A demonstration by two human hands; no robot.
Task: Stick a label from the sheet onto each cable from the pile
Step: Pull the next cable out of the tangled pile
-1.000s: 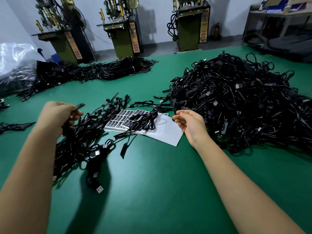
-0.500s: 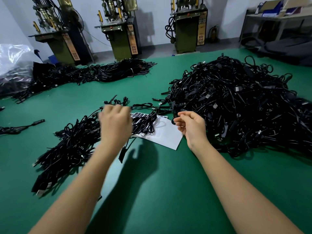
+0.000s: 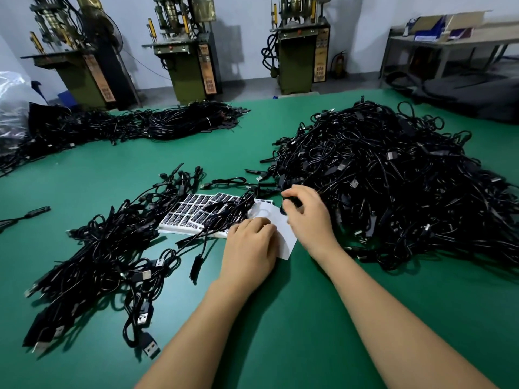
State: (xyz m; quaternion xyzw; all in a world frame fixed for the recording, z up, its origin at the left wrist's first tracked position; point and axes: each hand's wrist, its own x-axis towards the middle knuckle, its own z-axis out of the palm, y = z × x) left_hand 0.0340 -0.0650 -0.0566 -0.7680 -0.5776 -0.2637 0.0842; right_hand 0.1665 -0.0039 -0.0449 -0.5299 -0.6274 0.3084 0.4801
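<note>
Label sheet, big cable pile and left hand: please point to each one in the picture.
label sheet (image 3: 185, 211), head view, on its printed black labels.
big cable pile (image 3: 393, 175), head view, near the heap's middle.
left hand (image 3: 250, 245), head view, on the back of the hand.

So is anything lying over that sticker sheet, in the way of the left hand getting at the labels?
Yes. A few loose black cables lie across the label sheet, covering part of its right half. The left hand rests on the sheet's bare white corner, beside them. The labels on the sheet's left part lie uncovered.
</note>
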